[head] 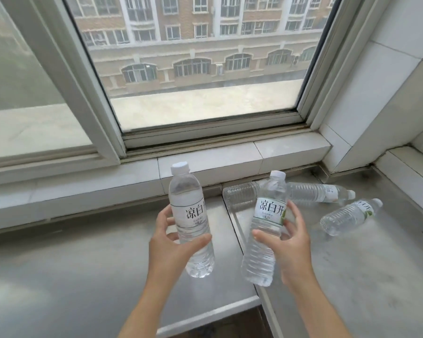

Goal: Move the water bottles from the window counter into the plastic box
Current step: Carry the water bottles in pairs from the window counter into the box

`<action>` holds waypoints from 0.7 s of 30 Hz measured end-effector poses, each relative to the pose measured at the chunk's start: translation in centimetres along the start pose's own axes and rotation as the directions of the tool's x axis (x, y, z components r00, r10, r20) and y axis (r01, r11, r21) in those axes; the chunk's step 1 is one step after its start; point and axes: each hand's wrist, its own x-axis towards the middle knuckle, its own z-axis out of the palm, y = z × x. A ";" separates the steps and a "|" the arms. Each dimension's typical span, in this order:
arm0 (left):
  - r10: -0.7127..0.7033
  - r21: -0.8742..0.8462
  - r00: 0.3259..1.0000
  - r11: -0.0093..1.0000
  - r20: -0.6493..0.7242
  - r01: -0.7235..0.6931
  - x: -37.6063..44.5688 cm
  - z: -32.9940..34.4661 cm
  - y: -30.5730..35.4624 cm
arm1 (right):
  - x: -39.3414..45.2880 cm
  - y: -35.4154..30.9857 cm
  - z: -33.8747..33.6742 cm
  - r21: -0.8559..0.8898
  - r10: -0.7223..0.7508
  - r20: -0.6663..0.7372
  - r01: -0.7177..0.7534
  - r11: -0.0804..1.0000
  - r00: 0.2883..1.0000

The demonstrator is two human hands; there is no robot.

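**Two bottles lifted above the steel counter by the window**

Nearest the camera, two bare forearms reach in from the bottom edge. The left hand (175, 240) curls its fingers and thumb round the middle of a clear plastic water bottle with a white cap and a white label printed in black characters (189, 215), holding it nearly upright above the counter. The right hand (287, 242) grips a second clear plastic bottle with a white-and-green label (266, 223) at its waist, tilted slightly, cap leaning to the right. The two held bottles stand apart from each other.

Beneath them runs a dull grey stainless-steel counter (83, 264), made of two sections that meet at a seam between the hands; a dark gap opens below the front edge of the left section.

Farther back on the right section, three more clear bottles lie on their sides: one unlabelled-looking ribbed bottle (241, 195) partly hidden behind the right-hand bottle, one with a white label and its cap pointing right (320, 193), and one with a green-tinted label (349, 215) nearest the right wall.

Behind the counter a white tiled sill (205, 162) steps up to a white-framed sliding window (95, 93), with white tiled wall (388, 81) on the right. Through the glass a brick building shows, blurred.

The plastic box is out of view.
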 end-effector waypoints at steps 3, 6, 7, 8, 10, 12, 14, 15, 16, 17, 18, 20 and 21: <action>0.016 -0.003 0.998 1.000 -0.054 -0.016 -3.7 -2.2 0.4 | -3.2 -1.2 0.7 -0.014 -0.052 0.117 0.054 0.998 0.992; 0.023 -0.030 0.991 0.999 -0.129 -0.027 -7.5 -4.8 0.8 | -6.2 -2.1 1.9 -0.016 -0.094 0.225 0.100 0.995 0.970; 0.023 -0.036 0.988 0.999 -0.154 -0.029 -8.8 -5.8 0.9 | -7.2 -2.2 2.4 -0.020 -0.106 0.261 0.115 0.993 0.959; 0.023 -0.041 0.983 0.999 -0.181 -0.031 -10.0 -6.9 1.0 | -8.2 -2.4 3.0 -0.025 -0.114 0.296 0.127 0.992 0.948; 0.021 -0.051 0.971 0.998 -0.238 -0.034 -12.4 -9.2 1.2 | -10.2 -2.9 4.3 -0.041 -0.118 0.376 0.144 0.989 0.919; 0.007 -0.072 0.957 0.997 -0.290 -0.029 -14.7 -11.5 1.1 | -12.3 -3.4 5.6 -0.056 -0.119 0.456 0.163 0.985 0.882; -0.009 -0.094 0.942 0.995 -0.336 -0.024 -16.9 -13.9 0.8 | -14.5 -3.8 7.1 -0.066 -0.126 0.530 0.189 0.980 0.839; -0.014 -0.106 0.933 0.994 -0.360 -0.026 -18.0 -15.2 0.5 | -15.7 -3.8 7.9 -0.067 -0.131 0.565 0.204 0.977 0.815; -0.020 -0.120 0.923 0.992 -0.384 -0.028 -19.2 -16.5 0.3 | -16.8 -3.8 8.8 -0.065 -0.136 0.600 0.217 0.974 0.788; -0.029 -0.134 0.912 0.991 -0.408 -0.029 -20.3 -17.8 -0.1 | -18.0 -3.6 9.7 -0.059 -0.141 0.634 0.229 0.972 0.761; -0.041 -0.149 0.900 0.988 -0.434 -0.026 -21.5 -19.2 -0.5 | -19.1 -3.4 10.7 -0.054 -0.143 0.666 0.239 0.970 0.732; -0.063 -0.163 0.874 0.987 -0.481 -0.018 -23.9 -22.1 -1.5 | -21.8 -2.8 13.0 -0.048 -0.137 0.731 0.251 0.967 0.669; -0.070 -0.166 0.860 0.986 -0.506 -0.018 -25.2 -23.6 -2.0 | -23.4 -2.5 14.2 -0.046 -0.131 0.762 0.254 0.966 0.635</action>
